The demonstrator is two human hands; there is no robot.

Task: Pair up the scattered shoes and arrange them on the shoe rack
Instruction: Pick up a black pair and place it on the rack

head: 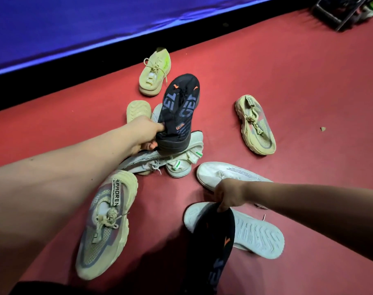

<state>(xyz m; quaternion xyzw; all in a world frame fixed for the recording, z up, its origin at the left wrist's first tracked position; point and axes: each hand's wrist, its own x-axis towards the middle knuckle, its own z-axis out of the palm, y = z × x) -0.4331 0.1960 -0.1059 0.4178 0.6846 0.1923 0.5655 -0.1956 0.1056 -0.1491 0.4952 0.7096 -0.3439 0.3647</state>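
**Two black sneakers in hand, one per side**

I see a black knit sneaker with orange marks and grey lettering (180, 109) lifted off the red carpeted floor (298, 81), toe pointing away from me, above a heap of white and grey lace-up sneakers (160, 161). Its twin, a second black knit sneaker with orange marks (213, 241), hangs toe-down near the bottom edge, in shadow.

My left hand (143, 133) reaches forward with the arm stretched out, fingers curled round the heel of the far black shoe. My right hand (228, 194) comes in from the right and pinches the near black shoe by its heel collar.

A chunky beige mesh sneaker with a black-and-white tag (104, 224) lies just beside my left forearm; its match, another chunky beige mesh sneaker (255, 124), sits well apart to the right. A pale yellow lace-up sneaker (154, 72) stands beyond the heap, with a beige upturned sole (138, 109) near it. A white knit slip-on (223, 172) lies partly behind my right hand, and a white shoe turned sole-up (260, 237) lies behind the hanging black one. A dark shoe rack (338, 11) shows at the top right corner, far from everything.
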